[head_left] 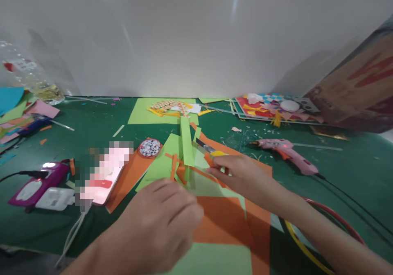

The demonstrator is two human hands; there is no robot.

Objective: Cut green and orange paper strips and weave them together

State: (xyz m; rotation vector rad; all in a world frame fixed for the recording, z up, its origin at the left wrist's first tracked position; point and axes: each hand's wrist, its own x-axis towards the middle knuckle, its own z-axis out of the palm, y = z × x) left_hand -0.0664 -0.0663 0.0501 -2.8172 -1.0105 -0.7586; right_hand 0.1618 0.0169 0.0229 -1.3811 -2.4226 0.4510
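My right hand is closed round a yellow-handled craft knife, its dark blade pointing up and left beside a light green paper strip. Nearer the camera, my left hand is curled with its back up, over the lower papers; its fingertips are hidden, and so is anything in them. Narrow orange scraps lie between the hands. Beneath are sheets of orange paper and light green paper.
To the left are a phone, a purple power bank and a round box of googly eyes. A pink glue gun lies at right, near a brown paper bag. Behind stands a bottle.
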